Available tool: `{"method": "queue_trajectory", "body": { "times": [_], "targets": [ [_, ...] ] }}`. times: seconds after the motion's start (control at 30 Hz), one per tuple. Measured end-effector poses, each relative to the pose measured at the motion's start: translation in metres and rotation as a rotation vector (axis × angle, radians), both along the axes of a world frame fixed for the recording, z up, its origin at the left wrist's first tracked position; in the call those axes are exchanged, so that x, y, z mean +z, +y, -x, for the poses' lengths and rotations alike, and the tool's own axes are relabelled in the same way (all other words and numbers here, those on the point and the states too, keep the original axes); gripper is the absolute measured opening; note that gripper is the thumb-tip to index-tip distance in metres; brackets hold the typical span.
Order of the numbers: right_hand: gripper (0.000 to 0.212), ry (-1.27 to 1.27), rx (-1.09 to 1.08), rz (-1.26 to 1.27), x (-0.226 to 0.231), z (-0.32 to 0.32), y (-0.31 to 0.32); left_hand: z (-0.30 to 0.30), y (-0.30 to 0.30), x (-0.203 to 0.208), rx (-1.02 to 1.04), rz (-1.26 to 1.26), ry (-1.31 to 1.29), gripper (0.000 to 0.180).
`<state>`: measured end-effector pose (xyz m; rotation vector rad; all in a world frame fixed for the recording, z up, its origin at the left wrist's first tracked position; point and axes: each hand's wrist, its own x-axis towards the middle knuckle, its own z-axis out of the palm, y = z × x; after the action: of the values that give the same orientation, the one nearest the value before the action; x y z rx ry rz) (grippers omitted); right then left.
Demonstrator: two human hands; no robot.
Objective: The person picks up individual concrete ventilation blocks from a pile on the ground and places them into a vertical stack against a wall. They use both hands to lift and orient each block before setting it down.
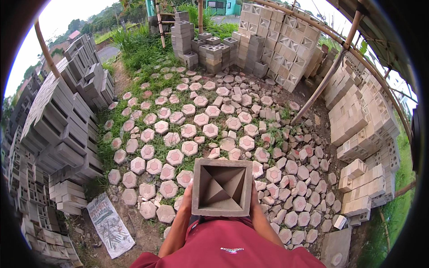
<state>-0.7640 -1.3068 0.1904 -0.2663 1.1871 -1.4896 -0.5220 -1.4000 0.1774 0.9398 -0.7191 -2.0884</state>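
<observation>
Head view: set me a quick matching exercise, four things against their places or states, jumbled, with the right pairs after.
Things
1. Square block
2. Flat sack
3. Hexagonal pavers
4. Long pole

Places or states
A. Slanting down on the right side
B. Spread out ahead in large number, many with reddish centres
C. Held between the left hand and the right hand
D. Lying at the lower left, mostly whitish

Right pairs: 1-C, 2-D, 3-B, 4-A
</observation>
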Motion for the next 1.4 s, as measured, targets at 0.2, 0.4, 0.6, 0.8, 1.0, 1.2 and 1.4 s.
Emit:
{"method": "queue_trajectory", "body": {
  "times": [0.2,0.4,0.6,0.8,1.0,1.2,1.4],
  "targets": [
    [0.067,-0.093,-0.078,-0.044,0.045,0.006,-0.085,0.014,-0.088,0.023,-0.024,0.043,-0.071,0.055],
    [0.067,-0.066,-0.093,0.013,0.026,0.042,-0.177,0.055,-0.181,0.035,-0.025,0.046,-0.120,0.060],
    [0.066,-0.086,-0.012,0.077,0.016,0.114,-0.313,0.119,-0.307,0.028,0.022,0.126,-0.023,0.054],
    [0.067,-0.032,0.054,0.161,0.041,0.187,-0.460,0.189,-0.444,0.034,0.155,0.142,0.040,0.042],
    [0.066,0.220,0.015,0.282,0.025,0.255,-0.573,0.248,-0.537,0.031,0.186,0.063,0.082,0.040],
    [0.068,0.315,0.137,0.189,0.048,0.285,-0.643,0.287,-0.647,0.034,0.041,0.015,0.025,0.043],
    [0.076,0.310,0.143,0.090,0.039,0.336,-0.731,0.344,-0.786,0.013,-0.215,-0.012,-0.045,0.052]
  ]
}}
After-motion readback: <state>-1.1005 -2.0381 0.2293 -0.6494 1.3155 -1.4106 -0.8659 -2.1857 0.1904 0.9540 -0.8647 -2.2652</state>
